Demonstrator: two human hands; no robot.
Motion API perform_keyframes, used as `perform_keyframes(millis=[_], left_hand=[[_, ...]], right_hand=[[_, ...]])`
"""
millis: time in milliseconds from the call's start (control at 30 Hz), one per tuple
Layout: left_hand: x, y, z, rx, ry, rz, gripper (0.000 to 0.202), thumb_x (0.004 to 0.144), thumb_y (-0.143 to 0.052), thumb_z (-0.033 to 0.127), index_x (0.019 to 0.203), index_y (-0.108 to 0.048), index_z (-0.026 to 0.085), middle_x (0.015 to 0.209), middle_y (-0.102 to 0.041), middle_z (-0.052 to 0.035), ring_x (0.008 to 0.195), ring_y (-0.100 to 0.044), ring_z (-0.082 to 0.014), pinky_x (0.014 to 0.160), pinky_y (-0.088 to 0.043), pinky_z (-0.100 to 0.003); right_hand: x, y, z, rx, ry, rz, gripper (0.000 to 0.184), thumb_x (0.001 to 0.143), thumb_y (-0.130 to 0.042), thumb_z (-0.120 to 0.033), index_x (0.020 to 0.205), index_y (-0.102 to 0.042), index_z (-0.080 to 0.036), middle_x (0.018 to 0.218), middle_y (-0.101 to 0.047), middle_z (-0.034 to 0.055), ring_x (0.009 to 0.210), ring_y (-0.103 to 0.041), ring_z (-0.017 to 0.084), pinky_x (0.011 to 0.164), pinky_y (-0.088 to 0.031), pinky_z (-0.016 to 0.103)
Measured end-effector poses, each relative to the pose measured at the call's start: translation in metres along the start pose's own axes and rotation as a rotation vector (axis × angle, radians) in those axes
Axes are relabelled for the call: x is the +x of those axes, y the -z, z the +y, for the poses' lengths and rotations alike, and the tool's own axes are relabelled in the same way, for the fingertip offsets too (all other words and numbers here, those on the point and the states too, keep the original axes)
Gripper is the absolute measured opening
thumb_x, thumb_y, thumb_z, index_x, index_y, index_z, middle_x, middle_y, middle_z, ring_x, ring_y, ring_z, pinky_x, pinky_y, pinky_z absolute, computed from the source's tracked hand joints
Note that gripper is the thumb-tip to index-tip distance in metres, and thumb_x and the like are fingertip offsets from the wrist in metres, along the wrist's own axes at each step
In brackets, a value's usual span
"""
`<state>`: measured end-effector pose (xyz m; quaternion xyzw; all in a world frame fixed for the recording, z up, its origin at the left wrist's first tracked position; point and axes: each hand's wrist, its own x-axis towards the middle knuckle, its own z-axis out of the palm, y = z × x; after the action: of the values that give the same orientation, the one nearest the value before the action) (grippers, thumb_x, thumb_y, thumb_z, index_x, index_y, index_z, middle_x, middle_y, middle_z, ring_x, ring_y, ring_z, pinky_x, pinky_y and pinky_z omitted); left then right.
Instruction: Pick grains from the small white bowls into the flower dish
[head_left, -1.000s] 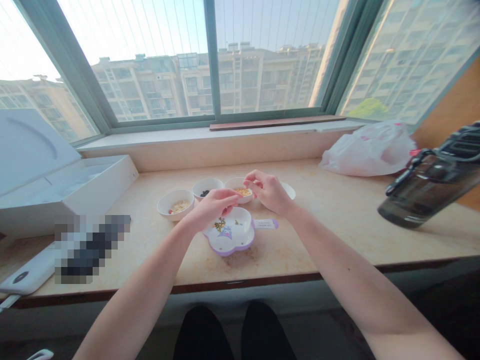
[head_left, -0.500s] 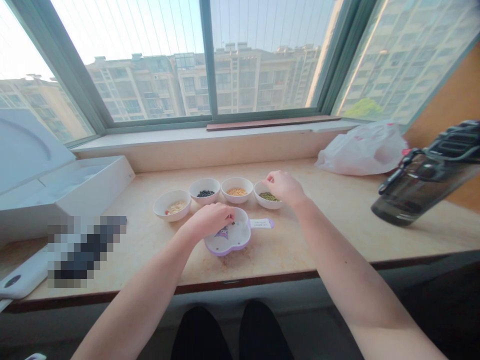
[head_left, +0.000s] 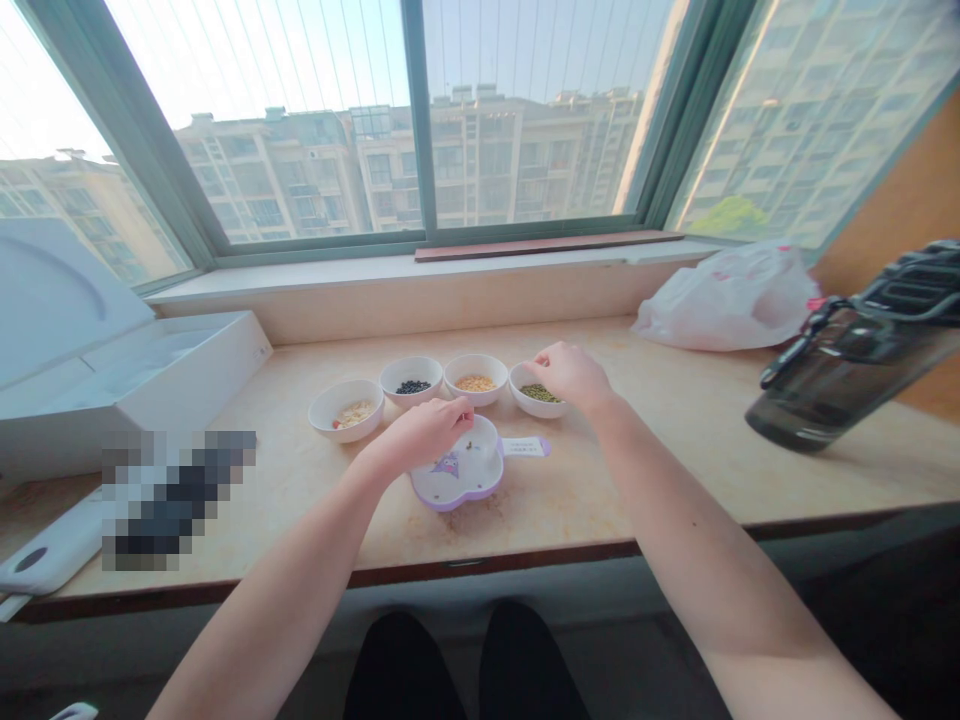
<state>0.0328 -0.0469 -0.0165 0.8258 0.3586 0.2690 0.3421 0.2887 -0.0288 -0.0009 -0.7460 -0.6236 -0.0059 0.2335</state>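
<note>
My left hand is over the left side of a purple-edged white dish with a cartoon print, a few small dark beans and a labelled handle. Its fingers are pinched together; anything between them is too small to make out. At the rim of a white bowl of green beans, my right hand has its fingers closed on the edge, hiding the far right part. To the left stand bowls with yellow kernels, black beans and pale flaky bits.
An open white box stands at the left, near a white handled object and a blurred dark item. At the right are a plastic bag and a dark bottle. The counter's front edge runs before my legs.
My left hand has risen slightly from the dish, and a small dark bean shows below its fingertips. My right hand stays at the green bean bowl.
</note>
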Motion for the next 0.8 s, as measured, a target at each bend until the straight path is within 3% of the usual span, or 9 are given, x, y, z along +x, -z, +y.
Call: perform_keyframes(millis=[67,200,333,400,467,600,800], left_hand=[[0.000,0.003,0.010,-0.169,0.024,-0.015,0.019,0.092,-0.061,0.026,0.074,-0.060,0.021,0.067,-0.056,-0.0006,0.060,-0.043,-0.0150,0.060,-0.026,-0.029],[0.000,0.007,0.024,-0.679,0.059,-0.136,0.029,0.092,-0.066,0.041,0.078,-0.053,0.019,0.065,-0.046,0.0036,0.057,-0.036,-0.0097,0.057,-0.025,-0.026],[-0.002,0.011,0.028,-0.974,0.124,-0.171,0.033,0.086,-0.076,0.040,0.081,-0.052,0.018,0.068,-0.044,0.0043,0.057,-0.036,-0.0069,0.054,-0.024,-0.024],[-0.001,0.011,0.027,-1.032,0.153,-0.159,0.032,0.084,-0.079,0.037,0.083,-0.054,0.017,0.068,-0.043,0.0049,0.056,-0.036,-0.0064,0.054,-0.024,-0.023],[0.001,0.011,0.024,-1.054,0.170,-0.140,0.031,0.083,-0.080,0.036,0.083,-0.055,0.017,0.068,-0.044,0.0047,0.057,-0.037,-0.0062,0.053,-0.025,-0.022],[0.005,0.007,0.016,-1.054,0.188,-0.104,0.029,0.082,-0.081,0.034,0.083,-0.059,0.015,0.070,-0.047,0.0036,0.059,-0.038,-0.0058,0.054,-0.027,-0.022],[0.007,0.002,0.011,-1.056,0.231,-0.063,0.028,0.078,-0.083,0.031,0.083,-0.061,0.014,0.068,-0.047,0.0036,0.059,-0.040,-0.0060,0.055,-0.028,-0.022]], right_hand=[[0.000,0.000,-0.002,0.040,0.026,0.016,0.024,0.090,-0.064,-0.038,0.083,-0.081,-0.022,0.089,-0.079,0.0118,0.085,-0.071,0.028,0.068,-0.048,0.034],[-0.001,-0.001,-0.008,0.165,0.096,0.056,0.025,0.091,-0.064,-0.037,0.085,-0.080,-0.020,0.089,-0.079,0.0113,0.086,-0.070,0.027,0.071,-0.047,0.034],[-0.006,0.001,-0.019,0.443,0.207,0.071,0.022,0.090,-0.065,-0.034,0.083,-0.078,-0.018,0.084,-0.078,0.0090,0.077,-0.067,0.021,0.072,-0.048,0.032],[-0.012,0.004,-0.027,0.669,0.301,0.004,0.024,0.089,-0.067,-0.039,0.087,-0.078,-0.017,0.086,-0.077,0.0074,0.072,-0.065,0.018,0.068,-0.049,0.030],[-0.021,0.006,-0.035,0.886,0.388,-0.151,0.029,0.086,-0.071,-0.045,0.094,-0.077,-0.018,0.087,-0.076,0.0053,0.066,-0.063,0.015,0.061,-0.048,0.028],[-0.037,0.001,-0.047,1.093,0.425,-0.419,0.034,0.077,-0.082,-0.044,0.099,-0.077,-0.020,0.080,-0.072,0.0013,0.059,-0.061,0.011,0.053,-0.047,0.024],[-0.037,-0.009,-0.053,1.136,0.381,-0.431,0.034,0.071,-0.086,-0.044,0.089,-0.078,-0.017,0.073,-0.072,0.0019,0.056,-0.061,0.012,0.051,-0.050,0.025]])
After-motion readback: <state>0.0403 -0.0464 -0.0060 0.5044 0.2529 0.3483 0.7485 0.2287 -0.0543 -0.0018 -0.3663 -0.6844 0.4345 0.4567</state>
